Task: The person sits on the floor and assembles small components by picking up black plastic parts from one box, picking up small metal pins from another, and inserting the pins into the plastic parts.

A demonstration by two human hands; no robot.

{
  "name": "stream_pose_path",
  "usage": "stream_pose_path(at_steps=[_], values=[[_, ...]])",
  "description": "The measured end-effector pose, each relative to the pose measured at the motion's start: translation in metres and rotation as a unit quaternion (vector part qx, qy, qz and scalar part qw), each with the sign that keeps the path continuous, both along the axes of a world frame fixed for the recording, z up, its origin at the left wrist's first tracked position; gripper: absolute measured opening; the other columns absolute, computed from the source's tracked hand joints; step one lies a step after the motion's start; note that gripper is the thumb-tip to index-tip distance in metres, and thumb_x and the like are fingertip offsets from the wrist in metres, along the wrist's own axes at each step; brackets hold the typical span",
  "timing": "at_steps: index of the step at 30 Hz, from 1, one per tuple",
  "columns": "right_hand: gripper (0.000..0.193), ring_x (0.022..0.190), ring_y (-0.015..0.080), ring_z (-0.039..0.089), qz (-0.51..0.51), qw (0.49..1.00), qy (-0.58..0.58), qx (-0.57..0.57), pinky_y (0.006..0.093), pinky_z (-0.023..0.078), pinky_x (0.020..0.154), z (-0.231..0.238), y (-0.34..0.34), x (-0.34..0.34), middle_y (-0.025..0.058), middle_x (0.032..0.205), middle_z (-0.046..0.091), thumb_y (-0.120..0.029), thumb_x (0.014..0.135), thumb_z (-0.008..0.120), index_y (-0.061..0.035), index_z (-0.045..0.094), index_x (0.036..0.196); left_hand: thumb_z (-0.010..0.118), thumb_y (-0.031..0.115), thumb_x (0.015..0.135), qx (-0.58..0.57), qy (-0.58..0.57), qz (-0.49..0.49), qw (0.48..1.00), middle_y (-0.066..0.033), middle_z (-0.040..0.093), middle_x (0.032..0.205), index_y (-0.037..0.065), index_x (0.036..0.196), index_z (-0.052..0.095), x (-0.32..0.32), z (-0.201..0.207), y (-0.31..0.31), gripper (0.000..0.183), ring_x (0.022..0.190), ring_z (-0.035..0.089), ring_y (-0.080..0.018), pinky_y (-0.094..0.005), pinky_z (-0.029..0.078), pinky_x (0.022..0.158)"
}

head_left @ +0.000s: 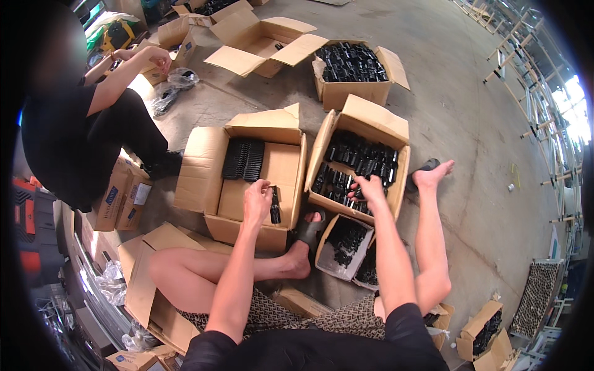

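My left hand (255, 201) is inside the left cardboard box (213, 179), its fingers pinched at the upper end of a narrow black plastic piece (275, 207). Beyond it, a neat row of black plastic pieces (243, 159) is packed against the box's left side. My right hand (371, 190) hangs over the near part of the right cardboard box (375, 114), which holds many loose, shiny black pieces (361, 154). Its thumb and fingers are apart, with nothing visible between them; the fingertips are close to the pieces.
Small bins (331, 263) with tiny black parts stand between my legs. Farther off are a box full of black pieces (352, 62) and an open-flapped box (250, 46). A person (80, 130) sits at left beside closed cartons (120, 195). Metal frames (526, 93) line the right.
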State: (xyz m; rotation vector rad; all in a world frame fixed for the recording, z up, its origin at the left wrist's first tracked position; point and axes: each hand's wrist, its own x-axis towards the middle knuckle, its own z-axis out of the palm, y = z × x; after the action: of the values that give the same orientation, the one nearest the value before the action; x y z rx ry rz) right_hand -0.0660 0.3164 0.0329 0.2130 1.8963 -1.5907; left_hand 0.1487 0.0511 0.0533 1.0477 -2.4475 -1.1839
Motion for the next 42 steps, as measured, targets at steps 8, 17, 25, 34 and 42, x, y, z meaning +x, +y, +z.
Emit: stream_pose_path(at_steps=[8,17,25,34,42], values=[[0.043,0.075,0.0383,0.072,0.034,0.928,0.198,0.313,0.0448,0.059,0.077,-0.032,-0.013,-0.118,0.0301,0.093,0.069,-0.025,0.088,0.072,0.0094,0.055,0.106,0.066,0.004,0.08,-0.3,-0.071,-0.099,0.946,-0.0114,0.062,0.102,0.006,0.106,0.064,0.02,-0.063,-0.086,0.026,0.1,0.058,-0.0303,-0.0406,0.046,0.087],[0.036,0.101,0.042,0.066,0.116,0.887,0.265,0.361,0.0481,0.052,0.09,-0.059,0.024,-0.061,0.0258,0.103,0.069,-0.023,0.086,0.066,-0.0016,0.06,0.115,0.072,0.009,0.076,-0.365,-0.044,-0.138,0.92,-0.0089,0.061,0.103,0.007,0.104,0.063,0.015,-0.066,-0.097,0.03,0.1,0.057,-0.0282,-0.0403,0.046,0.088],[0.029,0.083,0.0337,0.07,0.149,0.884,0.339,0.285,0.0433,0.053,0.075,0.002,0.06,0.022,0.0141,0.085,0.072,-0.02,0.088,0.066,-0.0032,0.062,0.111,0.069,0.013,0.079,-0.419,-0.043,-0.183,0.888,-0.0063,0.058,0.095,0.008,0.088,0.059,0.013,-0.077,-0.104,0.014,0.093,0.058,-0.0261,-0.0396,0.051,0.079],[0.024,0.08,0.031,0.072,0.162,0.902,0.323,0.236,0.0398,0.056,0.074,0.084,0.083,0.102,0.0173,0.089,0.073,-0.021,0.089,0.067,-0.0038,0.067,0.106,0.057,0.007,0.085,-0.459,-0.115,-0.326,0.818,-0.0107,0.063,0.086,0.007,0.085,0.059,0.011,-0.071,-0.131,0.002,0.085,0.065,-0.027,-0.0371,0.052,0.076],[0.027,0.079,0.0304,0.072,0.176,0.908,0.31,0.22,0.0399,0.056,0.073,0.071,0.094,0.152,0.0154,0.087,0.073,-0.022,0.088,0.068,-0.0035,0.067,0.107,0.055,0.013,0.085,-0.166,-0.082,-0.171,0.968,-0.0269,0.067,0.082,0.0,0.097,0.051,0.003,-0.025,-0.075,0.019,0.08,0.066,-0.0463,-0.057,0.051,0.075]])
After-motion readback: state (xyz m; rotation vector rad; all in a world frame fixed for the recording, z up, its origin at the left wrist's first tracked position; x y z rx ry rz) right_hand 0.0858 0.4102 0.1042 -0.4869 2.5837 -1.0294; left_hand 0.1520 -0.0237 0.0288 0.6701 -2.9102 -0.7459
